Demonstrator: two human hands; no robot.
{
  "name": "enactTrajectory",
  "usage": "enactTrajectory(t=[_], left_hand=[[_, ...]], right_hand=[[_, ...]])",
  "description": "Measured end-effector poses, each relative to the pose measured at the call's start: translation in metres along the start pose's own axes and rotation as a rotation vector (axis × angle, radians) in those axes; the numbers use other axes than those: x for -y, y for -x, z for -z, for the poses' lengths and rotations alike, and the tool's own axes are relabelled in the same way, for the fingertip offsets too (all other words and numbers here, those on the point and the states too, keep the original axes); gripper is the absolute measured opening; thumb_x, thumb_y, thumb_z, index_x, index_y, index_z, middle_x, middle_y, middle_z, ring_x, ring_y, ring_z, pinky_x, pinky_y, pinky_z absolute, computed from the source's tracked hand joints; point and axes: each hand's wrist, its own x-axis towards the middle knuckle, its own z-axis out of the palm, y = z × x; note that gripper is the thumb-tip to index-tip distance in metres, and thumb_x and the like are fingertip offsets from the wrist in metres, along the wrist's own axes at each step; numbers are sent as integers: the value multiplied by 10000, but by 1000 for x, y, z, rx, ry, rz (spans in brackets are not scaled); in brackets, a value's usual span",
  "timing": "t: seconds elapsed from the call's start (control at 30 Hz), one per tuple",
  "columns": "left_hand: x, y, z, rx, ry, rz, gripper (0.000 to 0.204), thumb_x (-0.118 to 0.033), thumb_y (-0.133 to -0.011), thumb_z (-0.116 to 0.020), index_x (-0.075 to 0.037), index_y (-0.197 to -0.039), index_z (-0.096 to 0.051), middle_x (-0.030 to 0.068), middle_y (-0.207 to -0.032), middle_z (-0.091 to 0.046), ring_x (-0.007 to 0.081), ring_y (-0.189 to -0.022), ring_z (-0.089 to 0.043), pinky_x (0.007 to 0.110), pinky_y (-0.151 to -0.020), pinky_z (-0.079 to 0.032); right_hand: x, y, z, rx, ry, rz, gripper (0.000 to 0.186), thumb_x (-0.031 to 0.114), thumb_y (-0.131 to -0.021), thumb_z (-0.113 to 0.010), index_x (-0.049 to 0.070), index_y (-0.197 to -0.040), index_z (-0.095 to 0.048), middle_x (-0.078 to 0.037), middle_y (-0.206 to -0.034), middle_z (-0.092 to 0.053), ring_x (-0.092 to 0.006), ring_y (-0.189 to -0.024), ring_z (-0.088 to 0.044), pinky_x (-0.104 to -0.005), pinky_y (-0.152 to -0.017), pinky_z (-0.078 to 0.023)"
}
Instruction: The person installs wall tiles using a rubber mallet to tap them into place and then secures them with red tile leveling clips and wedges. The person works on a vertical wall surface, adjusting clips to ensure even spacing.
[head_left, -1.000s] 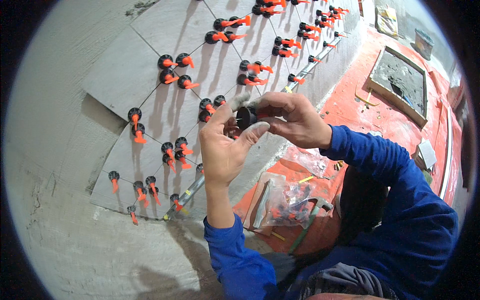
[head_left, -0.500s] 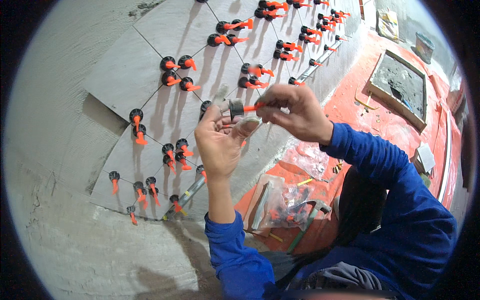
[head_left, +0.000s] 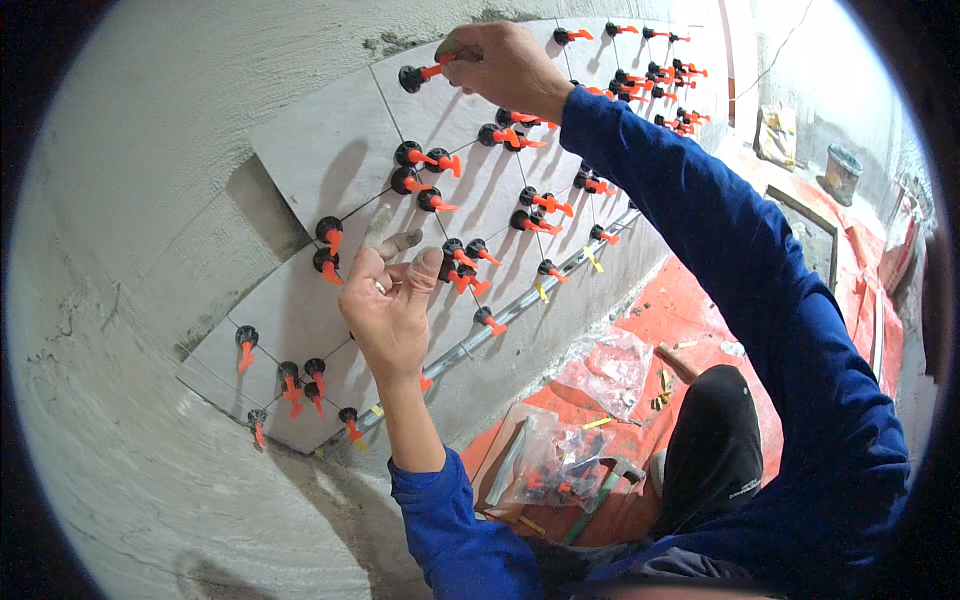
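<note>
My right hand (head_left: 505, 65) is pinched on the orange handle of a tile leveling clip (head_left: 411, 79) with a round black base. That base is at a joint near the upper edge of the pale grey wall tiles (head_left: 350, 115). Lower down, my left hand (head_left: 388, 315) is in front of the tiles, its fingers apart and dusty at the tips, holding nothing I can see. Close beside it are several more black-and-orange leveling clips (head_left: 462, 265) at the tile joints. A metal strip (head_left: 455, 355) runs along the tiles' lower edge.
On the red floor sheet (head_left: 665, 310) lie a clear plastic bag of clips (head_left: 560, 470), a hammer (head_left: 605, 490) with a green handle and another crumpled clear bag (head_left: 610, 370). A bucket (head_left: 842, 172) and a sack (head_left: 775, 135) stand far right. A recess (head_left: 265, 205) borders the tiles.
My right hand has carried a leveling clip up and left to the upper tile joint. My left hand has let go, moved down and left, and its fingers have spread. The view has shifted.
</note>
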Motion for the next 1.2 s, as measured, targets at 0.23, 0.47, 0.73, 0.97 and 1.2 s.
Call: enactTrajectory(t=[0.23,0.47,0.73,0.97,1.2], left_hand=[[-7,2,24,-19,-126,-40,522,-207,-895,-737,72,-1291,-542,95,-980,-668,94,-765,-589,214,-621,-482],[-16,2,26,-3,41,-78,536,-192,-896,-737,76,-1313,-534,88,-957,-666,71,-743,-562,203,-636,-469],[-13,0,28,-32,97,-122,432,-145,-895,-731,78,-1236,-586,53,-871,-665,46,-686,-526,198,-599,-435],[-13,-1,32,-20,-41,-116,339,-117,-891,-729,73,-1151,-625,6,-809,-634,28,-681,-500,194,-596,-410],[-14,0,33,-27,108,-89,430,-167,-901,-728,83,-1219,-582,16,-857,-641,29,-689,-501,185,-599,-406]], right_hand=[[-4,-23,-11,88,2,-38,207,202,-868,-679,53,-1006,-716,-78,-825,-730,-150,-719,-699,-291,-686,-576],[1,-26,-17,163,11,-156,230,191,-887,-691,47,-1066,-709,-62,-841,-719,-109,-726,-690,-252,-670,-587],[13,-30,-19,125,111,-12,238,198,-891,-673,65,-1085,-708,-51,-813,-712,-97,-706,-684,-252,-633,-572],[35,-38,-21,159,-163,-192,181,148,-816,-645,47,-950,-710,-114,-688,-681,-238,-641,-680,-397,-612,-537],[11,-33,-18,220,125,-24,241,161,-917,-635,58,-1127,-694,-53,-787,-696,-99,-683,-679,-256,-612,-569]])
